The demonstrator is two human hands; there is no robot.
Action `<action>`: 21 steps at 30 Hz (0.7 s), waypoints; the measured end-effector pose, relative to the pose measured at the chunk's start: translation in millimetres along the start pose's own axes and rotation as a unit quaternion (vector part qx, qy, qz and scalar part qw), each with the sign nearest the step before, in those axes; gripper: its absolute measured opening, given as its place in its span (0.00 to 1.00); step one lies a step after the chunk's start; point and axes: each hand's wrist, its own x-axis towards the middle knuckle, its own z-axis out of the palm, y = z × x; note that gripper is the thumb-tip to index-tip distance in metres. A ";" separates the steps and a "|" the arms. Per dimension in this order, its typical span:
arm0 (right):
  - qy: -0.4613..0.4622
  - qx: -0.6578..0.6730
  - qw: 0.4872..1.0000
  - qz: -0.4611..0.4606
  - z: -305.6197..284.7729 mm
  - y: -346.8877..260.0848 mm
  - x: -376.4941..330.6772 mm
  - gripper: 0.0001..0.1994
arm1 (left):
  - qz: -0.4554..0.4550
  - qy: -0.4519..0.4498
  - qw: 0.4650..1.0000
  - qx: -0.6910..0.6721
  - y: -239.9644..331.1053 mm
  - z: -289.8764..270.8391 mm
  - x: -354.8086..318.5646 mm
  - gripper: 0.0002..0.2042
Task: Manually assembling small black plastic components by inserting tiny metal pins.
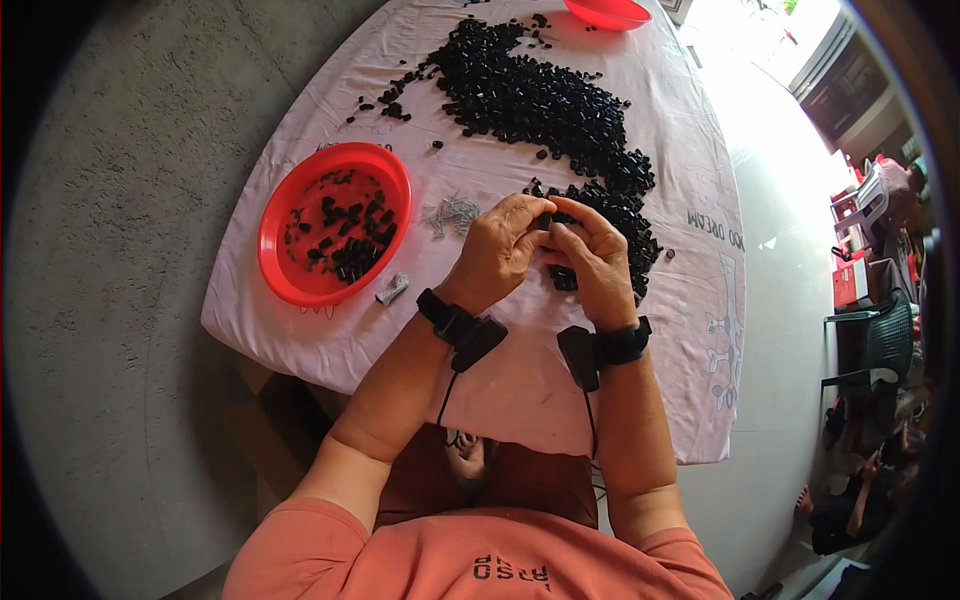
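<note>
- right now, from the head view, your left hand [497, 250] and right hand [597, 262] meet fingertip to fingertip over the pink tablecloth [520, 385], both pinching a small black plastic piece [546, 219] between them; it is mostly hidden by your fingers.
- the piece sits just above the near edge of the long heap of black pieces [545, 100], so a slip would likely drop it back into the heap, where you could not tell it from the rest.
- the little cluster of grey metal pins [449, 212] lies just beside your left knuckles; a sideways sweep of that hand could scatter them.
- the red bowl [336, 222], part filled with black pieces, rests close to the table's left edge, so a nudge might tip it off.
- both wrists are raised and bent inward, forearms coming up from the lower edge, each wearing a black wrist strap [447, 317] with a cable.
</note>
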 end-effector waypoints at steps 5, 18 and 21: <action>-0.012 -0.013 1.000 -0.014 -1.7 2.1 1.3 0.18 | -0.006 -0.003 1.000 0.008 2.1 -3.3 1.4 0.15; -0.033 0.005 0.999 -0.024 -1.9 3.3 1.5 0.18 | 0.018 0.000 0.999 0.041 4.0 -5.0 1.2 0.14; -0.030 0.000 0.999 -0.025 -2.7 3.0 1.2 0.18 | 0.025 0.002 0.999 0.045 3.5 -4.0 1.8 0.14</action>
